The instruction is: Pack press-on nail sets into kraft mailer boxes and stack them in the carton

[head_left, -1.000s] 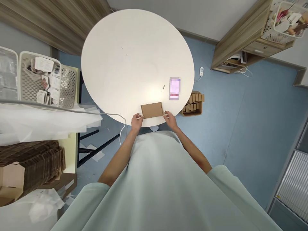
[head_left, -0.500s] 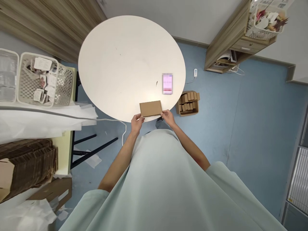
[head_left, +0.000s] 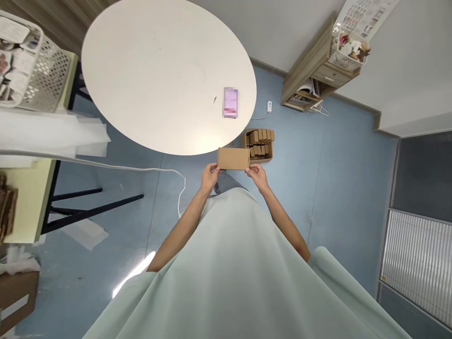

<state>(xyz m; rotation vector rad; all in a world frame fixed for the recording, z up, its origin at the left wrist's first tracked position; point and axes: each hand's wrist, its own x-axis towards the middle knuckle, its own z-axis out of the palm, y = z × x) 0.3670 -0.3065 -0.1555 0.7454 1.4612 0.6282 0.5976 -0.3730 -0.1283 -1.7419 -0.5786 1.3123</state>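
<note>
A flat brown cardboard box (head_left: 233,159), closed, is held level between both hands in front of my body, just off the near edge of the white oval table (head_left: 169,80). My left hand (head_left: 209,176) pinches its left near corner. At the opposite near corner, my right hand (head_left: 258,175) grips with thumb and fingers. Right behind the held box, on the floor, stands an open carton (head_left: 270,154) packed with several smaller brown boxes (head_left: 261,136).
A phone with a blurred pink screen (head_left: 230,102) lies on the table. To the left are a side table (head_left: 30,197), a perforated basket (head_left: 52,70) and a white cable (head_left: 141,168). A wooden cabinet (head_left: 307,66) stands back right, near a small white socket (head_left: 269,107) on the floor.
My view and body have turned to the right. The cardboard box, held in both hands, has moved from over the table's near edge to beyond it, closer to the open carton.
</note>
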